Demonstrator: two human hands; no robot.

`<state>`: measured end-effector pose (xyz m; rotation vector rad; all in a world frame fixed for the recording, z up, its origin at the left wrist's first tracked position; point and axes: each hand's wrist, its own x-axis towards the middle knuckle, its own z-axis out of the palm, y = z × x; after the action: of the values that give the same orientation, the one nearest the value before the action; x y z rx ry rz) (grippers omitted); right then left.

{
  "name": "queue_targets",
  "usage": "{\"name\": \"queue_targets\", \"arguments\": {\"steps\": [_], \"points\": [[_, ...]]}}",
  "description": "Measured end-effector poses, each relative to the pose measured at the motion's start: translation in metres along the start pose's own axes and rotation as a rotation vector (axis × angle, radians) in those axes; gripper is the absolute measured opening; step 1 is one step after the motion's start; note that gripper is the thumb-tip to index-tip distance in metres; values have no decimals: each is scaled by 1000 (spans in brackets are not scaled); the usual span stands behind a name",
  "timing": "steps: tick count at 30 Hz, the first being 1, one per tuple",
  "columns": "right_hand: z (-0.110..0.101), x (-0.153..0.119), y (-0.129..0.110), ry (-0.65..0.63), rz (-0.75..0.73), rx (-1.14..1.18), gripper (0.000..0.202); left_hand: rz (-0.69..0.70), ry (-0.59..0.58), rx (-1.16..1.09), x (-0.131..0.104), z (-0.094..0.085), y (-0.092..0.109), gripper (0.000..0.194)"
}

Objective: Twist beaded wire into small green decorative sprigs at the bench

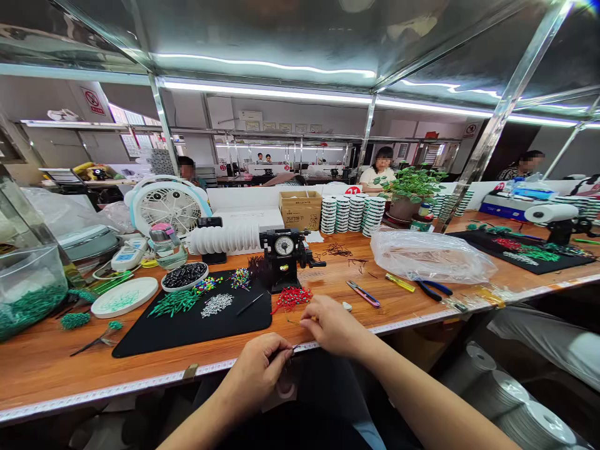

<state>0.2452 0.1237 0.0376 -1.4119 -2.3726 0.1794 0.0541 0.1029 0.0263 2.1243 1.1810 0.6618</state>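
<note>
At the table's front edge, my left hand [263,365] is closed in a pinch, thumb against forefinger, with a thin dark cord [297,347] coming out of its fingertips. My right hand [334,325] is just right of it and a little higher, fingers curled together on a thin greenish strand [293,322]. Whether the two strands join cannot be made out. Beyond the hands lies a pile of red cord pieces [293,298], beside a black machine with a round dial [284,245]. A black mat [197,331] to the left bears white beads [217,305] and green pieces [175,302].
Snips [363,294], a yellow-handled cutter [400,282] and blue-handled pliers [434,288] lie to the right, before a plastic bag [431,256]. Stacked spools [344,214], a carton [300,210] and a fan [169,206] stand at the back. Several people sit beyond.
</note>
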Motion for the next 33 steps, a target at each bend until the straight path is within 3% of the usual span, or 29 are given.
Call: {"name": "queue_targets", "arguments": {"steps": [2, 8, 12, 14, 17, 19, 24, 27, 30, 33], "points": [[-2, 8, 2, 22, 57, -69, 13, -23, 9, -21, 0, 1, -1, 23], [2, 29, -5, -116, 14, -187, 5, -81, 4, -94, 0, 0, 0, 21], [-2, 26, -7, -58, -30, -178, 4, -171, -16, -239, -4, 3, -1, 24], [-1, 13, -9, 64, -22, -157, 13, -248, -16, -357, -5, 6, -3, 25], [13, -15, -21, 377, -71, -65, 18, -356, 10, -552, -6, 8, -7, 28], [29, -34, -35, 462, -143, 33, 13, -398, 33, -716, -6, 7, -7, 28], [70, -55, -63, 364, -48, 367, 10, -500, 59, -995, -6, 4, -3, 21], [82, -53, -63, 357, -6, 395, 10, -564, 72, -1102, -6, 1, -1, 17], [74, -49, -61, 281, -32, 403, 9, -546, 102, -1069, -7, -2, -1, 17], [41, -48, -64, 242, -151, 551, 14, -475, 138, -961, -5, -7, -1, 20]]}}
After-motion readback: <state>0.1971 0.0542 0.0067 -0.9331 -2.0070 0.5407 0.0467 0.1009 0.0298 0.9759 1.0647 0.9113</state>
